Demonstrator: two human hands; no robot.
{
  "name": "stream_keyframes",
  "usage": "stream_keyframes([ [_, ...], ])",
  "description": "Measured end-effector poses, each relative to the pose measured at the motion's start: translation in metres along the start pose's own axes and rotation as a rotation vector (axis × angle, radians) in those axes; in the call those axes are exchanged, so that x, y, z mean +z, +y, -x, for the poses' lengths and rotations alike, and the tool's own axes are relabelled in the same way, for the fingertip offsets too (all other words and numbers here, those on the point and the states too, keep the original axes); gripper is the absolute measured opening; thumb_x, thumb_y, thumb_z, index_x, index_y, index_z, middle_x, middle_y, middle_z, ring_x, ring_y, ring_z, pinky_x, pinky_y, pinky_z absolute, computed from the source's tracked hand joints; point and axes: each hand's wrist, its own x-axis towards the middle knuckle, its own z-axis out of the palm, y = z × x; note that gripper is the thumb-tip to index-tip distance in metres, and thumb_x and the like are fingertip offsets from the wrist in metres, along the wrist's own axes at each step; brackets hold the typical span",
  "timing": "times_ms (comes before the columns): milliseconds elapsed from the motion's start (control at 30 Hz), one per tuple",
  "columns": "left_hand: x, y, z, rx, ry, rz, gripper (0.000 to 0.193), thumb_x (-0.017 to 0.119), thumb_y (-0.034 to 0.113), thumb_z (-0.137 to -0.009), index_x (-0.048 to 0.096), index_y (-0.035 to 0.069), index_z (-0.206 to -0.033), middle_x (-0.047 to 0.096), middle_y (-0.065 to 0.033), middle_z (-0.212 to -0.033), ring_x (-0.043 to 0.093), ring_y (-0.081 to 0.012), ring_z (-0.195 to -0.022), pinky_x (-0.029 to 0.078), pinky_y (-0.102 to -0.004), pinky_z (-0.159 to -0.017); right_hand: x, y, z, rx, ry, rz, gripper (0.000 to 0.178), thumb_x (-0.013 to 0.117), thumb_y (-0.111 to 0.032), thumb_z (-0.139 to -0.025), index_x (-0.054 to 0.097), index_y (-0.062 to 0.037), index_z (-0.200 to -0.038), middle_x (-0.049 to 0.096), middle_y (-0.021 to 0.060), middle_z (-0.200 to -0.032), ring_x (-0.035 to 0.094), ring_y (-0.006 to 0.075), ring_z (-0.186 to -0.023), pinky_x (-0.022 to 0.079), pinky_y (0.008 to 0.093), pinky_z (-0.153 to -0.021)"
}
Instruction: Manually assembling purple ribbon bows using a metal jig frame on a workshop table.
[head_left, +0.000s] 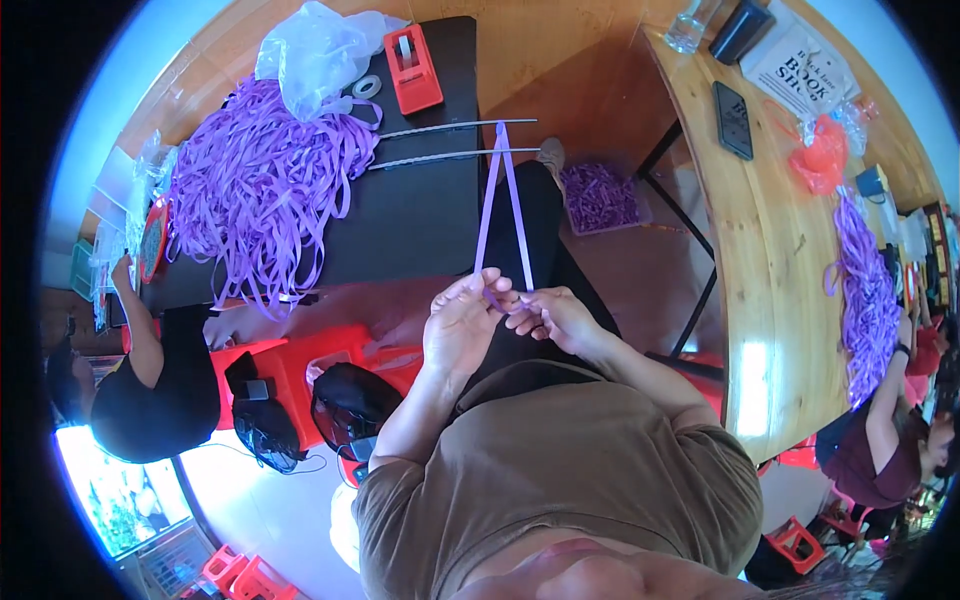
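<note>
Closest to us, low in the frame, is our brown cotton shirt, soft and creased, with both bare forearms running up from it to centre frame. Our left hand is cupped, fingers curled together, thumb and forefinger pinching the near end of a thin purple ribbon strip. Our right hand meets it just beside, fingertips pressed together on the same end. From that pinch the flat, glossy ribbon runs up the middle of the frame as a narrow doubled loop, its far tip hooked over two thin metal rods jutting from the black tabletop.

Upper left, a big tangled heap of purple ribbon strips spills over that table, with a crumpled clear plastic bag on top. Beside the bag sits a boxy orange-red tape dispenser. Right of centre, a clear tray of purple ribbon pieces lies on the floor. Far right, a curved wooden table carries a flat black phone, a white printed bag and an orange plastic bag.
</note>
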Motion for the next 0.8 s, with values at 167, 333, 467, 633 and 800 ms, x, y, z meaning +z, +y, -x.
stream_keyframes([
  [167, 0.004, -0.005, 0.014, -0.017, 0.011, 0.010, 0.023, 0.058, 0.018, -0.092, 0.065, -0.001, -0.103, 0.066, -0.0139, -0.096, 0.063, -0.0247, -0.091, 0.047, -0.0377, -0.084, 0.005, 0.004, -0.017, -0.205, 0.206, -0.022, 0.021, 0.062, -0.023, -0.087, 0.067, -0.0054, -0.076, 0.065, 0.0043, -0.067, 0.058, 0.0091, -0.051, 0.039, 0.0191, -0.043],
  [333, -0.005, -0.002, 0.012, -0.038, 0.038, 0.029, 0.022, 0.057, 0.008, -0.090, 0.064, -0.001, -0.108, 0.066, -0.0147, -0.098, 0.063, -0.0251, -0.092, 0.048, -0.0366, -0.084, 0.004, 0.017, -0.018, -0.296, 0.128, 0.121, 0.025, 0.062, -0.024, -0.089, 0.066, -0.0047, -0.073, 0.063, 0.0027, -0.063, 0.055, 0.0060, -0.050, 0.037, 0.0171, -0.043],
  [467, -0.016, -0.008, 0.001, -0.012, 0.011, -0.062, 0.032, 0.053, -0.007, -0.085, 0.062, -0.001, -0.115, 0.066, -0.0168, -0.105, 0.063, -0.0249, -0.093, 0.049, -0.0374, -0.085, 0.009, 0.017, -0.006, -0.168, 0.047, 0.192, 0.024, 0.059, -0.021, -0.091, 0.066, -0.0037, -0.076, 0.063, 0.0024, -0.064, 0.056, 0.0068, -0.051, 0.040, 0.0184, -0.044],
  [633, -0.020, -0.019, -0.007, -0.014, 0.007, -0.305, 0.032, 0.054, -0.008, -0.085, 0.061, -0.003, -0.116, 0.066, -0.0161, -0.105, 0.064, -0.0199, -0.092, 0.051, -0.0310, -0.081, 0.012, 0.018, -0.004, -0.154, -0.012, 0.154, 0.025, 0.057, -0.019, -0.090, 0.066, -0.0015, -0.075, 0.064, 0.0050, -0.064, 0.057, 0.0081, -0.051, 0.042, 0.0200, -0.045],
  [800, -0.023, -0.022, -0.010, 0.613, 0.164, -1.616, 0.029, 0.055, -0.008, -0.077, 0.064, -0.004, -0.104, 0.065, -0.0154, -0.091, 0.064, -0.0244, -0.078, 0.052, -0.0334, -0.071, 0.008, 0.023, -0.011, -0.155, -0.024, 0.188, 0.028, 0.058, -0.019, -0.090, 0.064, -0.0012, -0.069, 0.062, 0.0050, -0.061, 0.056, 0.0093, -0.050, 0.042, 0.0205, -0.044],
])
